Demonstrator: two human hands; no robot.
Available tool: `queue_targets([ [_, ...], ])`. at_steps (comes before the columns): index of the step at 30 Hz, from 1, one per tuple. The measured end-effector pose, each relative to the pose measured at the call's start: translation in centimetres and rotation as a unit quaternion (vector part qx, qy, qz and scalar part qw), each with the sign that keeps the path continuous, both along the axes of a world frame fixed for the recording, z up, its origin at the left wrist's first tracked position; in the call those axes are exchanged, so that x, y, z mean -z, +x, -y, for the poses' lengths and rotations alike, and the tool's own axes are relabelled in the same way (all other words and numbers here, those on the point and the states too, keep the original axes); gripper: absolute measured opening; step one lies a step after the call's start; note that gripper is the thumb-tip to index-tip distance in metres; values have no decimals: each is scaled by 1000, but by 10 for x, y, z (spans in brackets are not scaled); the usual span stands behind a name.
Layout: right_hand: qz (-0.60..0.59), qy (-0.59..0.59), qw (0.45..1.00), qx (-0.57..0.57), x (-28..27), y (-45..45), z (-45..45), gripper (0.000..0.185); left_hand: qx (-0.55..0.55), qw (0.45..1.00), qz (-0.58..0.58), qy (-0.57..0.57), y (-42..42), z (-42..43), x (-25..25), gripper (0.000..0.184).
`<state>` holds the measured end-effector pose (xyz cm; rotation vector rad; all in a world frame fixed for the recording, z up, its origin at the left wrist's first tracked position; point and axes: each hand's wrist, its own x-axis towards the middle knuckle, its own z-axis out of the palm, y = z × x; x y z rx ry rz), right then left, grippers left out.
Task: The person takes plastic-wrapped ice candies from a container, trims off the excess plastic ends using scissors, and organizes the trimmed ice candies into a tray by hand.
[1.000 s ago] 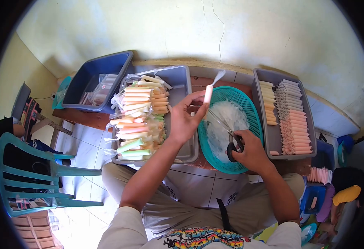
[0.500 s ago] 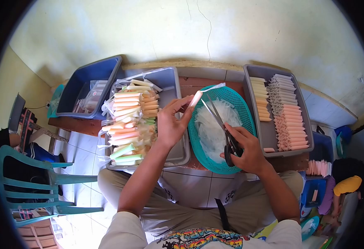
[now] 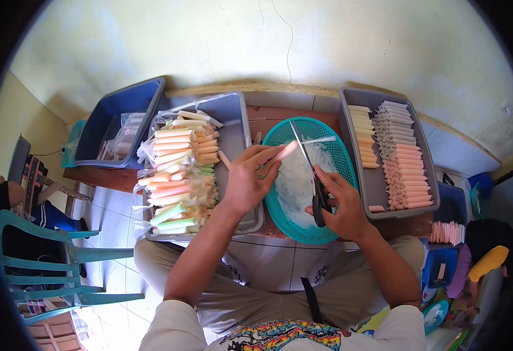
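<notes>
A pink plastic-wrapped stick (image 3: 287, 151) is pinched in my left hand (image 3: 250, 178), its clear wrapper tail pointing right. Black-handled scissors (image 3: 319, 202) are in my right hand (image 3: 343, 206), their blades pointing up and meeting the wrapper beside the stick's tip. Beneath both hands lies a green mesh basket (image 3: 271, 206) holding clear plastic scraps (image 3: 297, 196). Left of it, a grey tray (image 3: 231, 120) is heaped with bagged orange, cream and green sticks (image 3: 171, 190). The grey tray on the right (image 3: 379, 193) holds rows of cream, white and pink sticks (image 3: 411, 175).
A blue bin (image 3: 101, 120) with plastic packs stands at the back left. There is a green chair (image 3: 37, 266) at the left. Another person (image 3: 490, 257) is at the far right near blue containers (image 3: 440, 266). The wall rises behind the trays.
The stick has tilted from upright towards the right and moved lower, over the basket. The scissors have swung more upright, and their blades now meet the wrapper. The view has shifted slightly.
</notes>
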<state>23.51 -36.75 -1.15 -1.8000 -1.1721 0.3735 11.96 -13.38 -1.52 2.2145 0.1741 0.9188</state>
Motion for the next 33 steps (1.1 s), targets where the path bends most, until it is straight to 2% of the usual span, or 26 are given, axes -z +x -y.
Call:
queue_targets([
  [19,-82,2,997,9,13,-2,-4,88,11,998,-4,59,0,1,1,38],
  [24,-147,7,989,3,19,-4,-5,89,14,999,-7,46,1,1,7,42],
  [31,-193,6,981,-15,25,-8,-5,86,1,996,-10,84,2,-2,8,35],
  [33,-284,5,959,-10,15,-12,-5,85,-1,996,-10,88,2,-2,9,33],
])
